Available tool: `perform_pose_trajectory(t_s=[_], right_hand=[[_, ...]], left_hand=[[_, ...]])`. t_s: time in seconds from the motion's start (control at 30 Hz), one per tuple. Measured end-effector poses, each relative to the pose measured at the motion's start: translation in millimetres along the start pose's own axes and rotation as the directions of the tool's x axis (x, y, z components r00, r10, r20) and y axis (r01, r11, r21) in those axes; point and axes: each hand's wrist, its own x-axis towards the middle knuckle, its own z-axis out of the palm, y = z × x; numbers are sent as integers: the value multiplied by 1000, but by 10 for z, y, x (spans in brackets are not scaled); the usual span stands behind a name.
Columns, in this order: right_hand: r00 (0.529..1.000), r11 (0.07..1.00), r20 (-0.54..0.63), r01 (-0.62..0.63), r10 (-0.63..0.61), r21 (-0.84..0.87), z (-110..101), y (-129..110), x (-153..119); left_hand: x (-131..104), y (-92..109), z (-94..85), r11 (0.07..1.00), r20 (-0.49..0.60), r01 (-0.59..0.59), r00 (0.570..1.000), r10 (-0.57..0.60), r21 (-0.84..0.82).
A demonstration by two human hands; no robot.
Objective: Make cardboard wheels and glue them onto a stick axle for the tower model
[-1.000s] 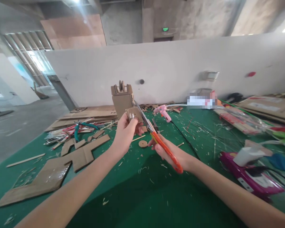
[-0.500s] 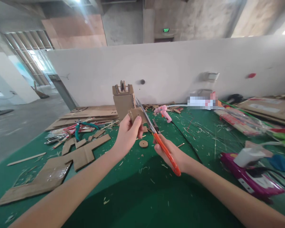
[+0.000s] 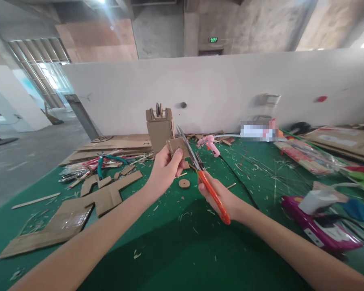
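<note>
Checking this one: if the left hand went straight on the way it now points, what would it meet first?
Probably the silver blades of the orange-handled scissors, which slant across the line of the left hand, close beside the flat brown cardboard piece it holds; depth is hard to judge.

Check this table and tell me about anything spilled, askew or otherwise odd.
Pale shavings litter the green tabletop, looking like uncleared waste, and a teal-handled tool lies among clutter on the left. The left hand holding cardboard and right hand holding scissors look normal. I see no clear damage.
</note>
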Motion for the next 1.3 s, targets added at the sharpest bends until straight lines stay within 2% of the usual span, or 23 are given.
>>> perform_pose_trajectory(t_s=[0.47,0.8,1.07,1.3], right_hand=[[1000,996,4,-25,25,85,24,-22,-48],[992,987,5,-128,128,96,73,91,-25],[998,989,13,-55,53,135,34,-15,-80],[986,971,15,-166,166,172,64,45,-73]], left_hand=[[16,-31,-16,992,40,85,996,-82,-95],[28,20,-44,995,78,88,993,-84,-52],[82,-4,-139,998,159,50,986,-53,23],[102,-16,-187,996,173,54,983,-65,70]])
